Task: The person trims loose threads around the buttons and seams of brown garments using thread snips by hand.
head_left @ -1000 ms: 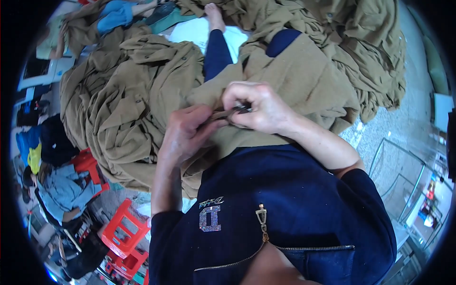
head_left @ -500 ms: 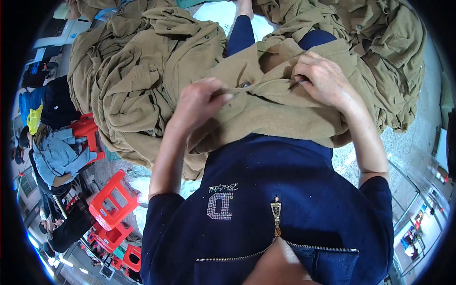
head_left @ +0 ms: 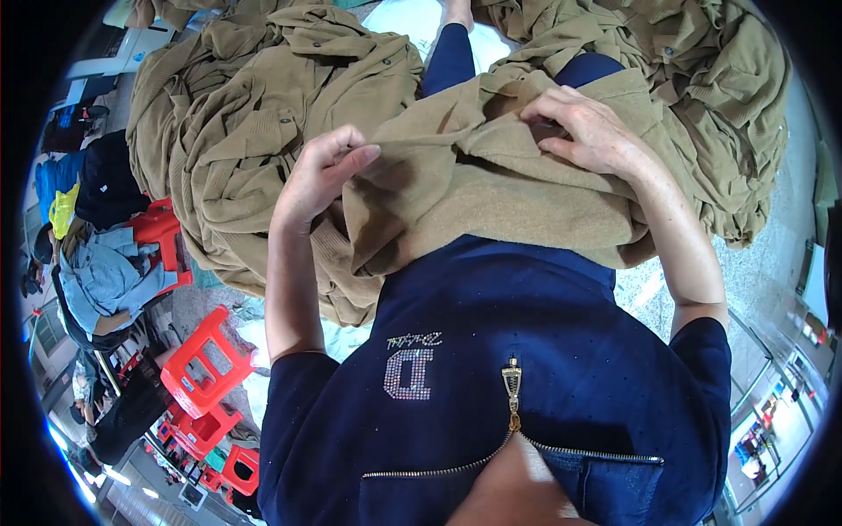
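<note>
A brown garment of thick soft cloth (head_left: 517, 206) lies across my lap, with a folded edge running between my hands. My left hand (head_left: 324, 171) is closed on its left part, thumb pressed along the curled fingers at the edge. On the right, my right hand (head_left: 592, 131) has bent fingers and thumb on the cloth near an opening fold, with a small gap showing between them. Some of its fingertips are hidden in the fold. No button shows between my hands.
Heaps of like brown garments with dark buttons lie at left (head_left: 237, 131) and right (head_left: 728, 114). Red plastic stools (head_left: 206, 364) stand on the floor at the left, near a person in a light blue top (head_left: 110, 272). A metal rack (head_left: 772, 368) is at the right.
My left hand has moved left and slightly up, spreading the cloth; the button near it has gone from sight. My right hand has shifted slightly left, its fingers loosening.
</note>
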The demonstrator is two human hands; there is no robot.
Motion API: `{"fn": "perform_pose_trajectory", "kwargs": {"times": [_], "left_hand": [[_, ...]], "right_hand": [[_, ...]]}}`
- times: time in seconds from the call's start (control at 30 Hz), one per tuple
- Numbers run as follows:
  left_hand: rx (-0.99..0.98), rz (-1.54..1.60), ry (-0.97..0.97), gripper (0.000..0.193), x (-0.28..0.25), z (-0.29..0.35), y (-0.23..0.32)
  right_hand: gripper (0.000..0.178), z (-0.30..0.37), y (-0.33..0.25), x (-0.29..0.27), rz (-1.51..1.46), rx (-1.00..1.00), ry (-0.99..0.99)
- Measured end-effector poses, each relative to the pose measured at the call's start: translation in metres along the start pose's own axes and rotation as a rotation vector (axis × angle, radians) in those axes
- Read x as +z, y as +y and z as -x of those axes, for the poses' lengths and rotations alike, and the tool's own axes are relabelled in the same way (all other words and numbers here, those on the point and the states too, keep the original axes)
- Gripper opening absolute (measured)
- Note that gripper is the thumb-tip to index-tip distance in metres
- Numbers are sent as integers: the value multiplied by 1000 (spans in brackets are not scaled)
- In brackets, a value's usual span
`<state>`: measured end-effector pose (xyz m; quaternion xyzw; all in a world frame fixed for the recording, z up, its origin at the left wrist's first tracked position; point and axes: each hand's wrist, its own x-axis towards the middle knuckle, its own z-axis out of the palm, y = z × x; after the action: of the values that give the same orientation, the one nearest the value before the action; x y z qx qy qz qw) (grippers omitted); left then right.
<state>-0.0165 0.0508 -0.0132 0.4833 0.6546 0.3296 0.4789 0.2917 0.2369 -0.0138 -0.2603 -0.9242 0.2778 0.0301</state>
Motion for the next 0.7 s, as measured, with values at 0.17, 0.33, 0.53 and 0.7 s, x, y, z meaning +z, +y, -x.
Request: {"fn": "perform_pose_trajectory", "kwargs": {"times": [0.17,0.33,0.53,0.7], "left_hand": [[-20,254,-139,20,-5,12,-15],[89,327,-213,15,-11,21,-1],[-59,427,-112,10,-12,26,-2],[-146,497,49,5,-4,19,0]], "right_hand": [[32,-12,-6,5,79,-88,-201],[26,-25,-11,2,-115,-20,-319],[19,-25,8,-11,-87,-17,-327],[20,-23,-8,-21,7,162,-450]]}}
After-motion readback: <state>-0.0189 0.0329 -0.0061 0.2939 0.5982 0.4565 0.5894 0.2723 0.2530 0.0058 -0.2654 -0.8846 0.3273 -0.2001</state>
